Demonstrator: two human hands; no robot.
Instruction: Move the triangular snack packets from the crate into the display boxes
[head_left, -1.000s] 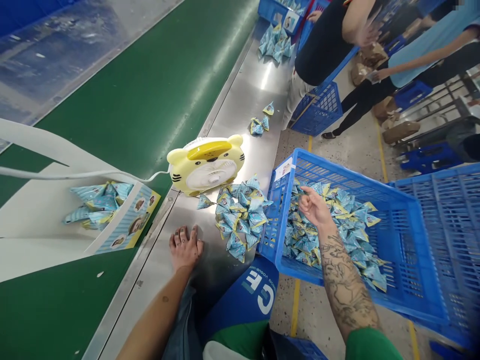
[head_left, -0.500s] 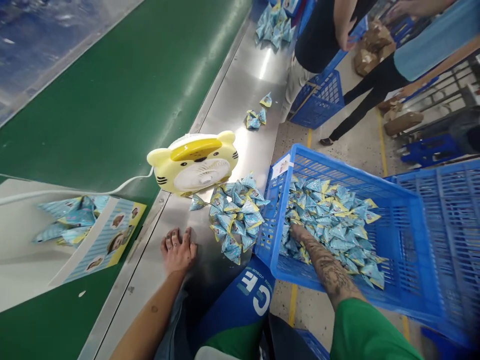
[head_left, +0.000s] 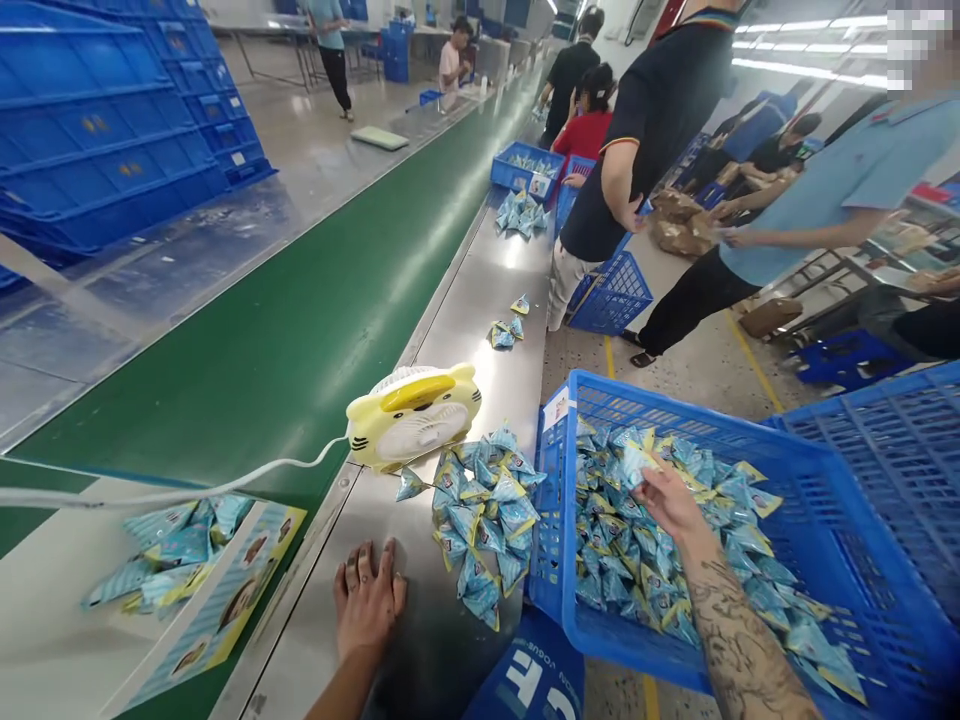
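The packets [head_left: 487, 510] are blue and yellow — crate [head_left: 637, 655] blue, belt [head_left: 322, 310] green.

"Is that worktop [head_left: 457, 345] metal?"

"Yes, smooth and shiny, with bright reflections. The conveyor belt [head_left: 300, 335] looks smooth, with a softer sheen."

"And the packets [head_left: 484, 590]?"

"Glossy, crinkled film. The nearest crate [head_left: 553, 550] looks like hard plastic, the fan casing [head_left: 420, 393] like smooth, shiny plastic, and the box [head_left: 217, 600] like smooth paperboard."

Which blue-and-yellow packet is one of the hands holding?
The blue-and-yellow pyramid-shaped packet in the right hand, over the blue plastic basket; the packets around it lie loose in that basket.
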